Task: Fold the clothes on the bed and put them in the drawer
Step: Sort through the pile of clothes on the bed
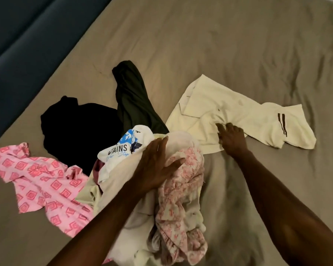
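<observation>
I have my left hand (154,169) laid flat with straight fingers on the clothes pile (142,189) to pin it down, I judge, while just right of the pile my right hand (232,140) pinches the cream shirt (238,116) on the bed (219,45), likely to drag it clear for folding.

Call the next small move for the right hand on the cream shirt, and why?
Probably drag the cream shirt clear onto bare bed sheet. The right hand pinches its bunched middle, its lower left edge meets the pile, and the left hand rests flat on that pile.
</observation>
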A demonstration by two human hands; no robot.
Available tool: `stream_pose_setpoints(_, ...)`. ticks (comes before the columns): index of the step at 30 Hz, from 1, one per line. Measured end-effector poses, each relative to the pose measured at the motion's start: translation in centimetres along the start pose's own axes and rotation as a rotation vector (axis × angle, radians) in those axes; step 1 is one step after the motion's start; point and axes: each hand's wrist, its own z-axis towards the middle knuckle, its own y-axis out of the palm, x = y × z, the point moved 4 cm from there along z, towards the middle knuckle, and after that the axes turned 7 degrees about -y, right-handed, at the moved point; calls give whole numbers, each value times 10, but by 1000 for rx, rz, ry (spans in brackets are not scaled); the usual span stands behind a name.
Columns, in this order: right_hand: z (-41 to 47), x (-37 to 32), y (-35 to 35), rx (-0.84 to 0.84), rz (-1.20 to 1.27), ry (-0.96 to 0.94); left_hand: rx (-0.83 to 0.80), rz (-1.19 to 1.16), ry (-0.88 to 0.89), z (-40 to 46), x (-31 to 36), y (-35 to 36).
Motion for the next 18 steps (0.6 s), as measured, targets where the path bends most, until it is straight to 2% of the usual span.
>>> stream_pose_setpoints(1, 4, 6, -1, -42, -1, 21, -6, 7, 14, -1, -2, 5)
stream_pose_setpoints(3, 4, 11, -13, -238, 129, 75, 14, -62, 20, -4, -3, 9)
stream_pose_setpoints(5, -9, 6, -33, -506, 408, 107, 77, -142, 40, -8, 1, 2)
stream_pose_setpoints(7, -29, -6, -67, -597, 754, 158, 210, -139, 121, -14, 10, -9)
stream_pose_setpoints(10, -71, -6, -113, -490, 1323, 313, 344, -59, 239, -44, 38, -24)
stream_pose_setpoints(12, -94, -6, -126, -370, 1662, 434, 334, -86, 280, -64, 54, -21)
stream_pose_setpoints(14, -121, -16, -158, -266, 1851, 493, 194, -153, 275, -87, 75, -24)
stream_pose_setpoints(16, -143, -27, -182, -126, 2014, 445, -68, -321, 99, -102, 89, -18)
stream_pose_setpoints(18, -170, -37, -218, 24, 2090, 393, -259, -504, -29, -116, 103, -14)
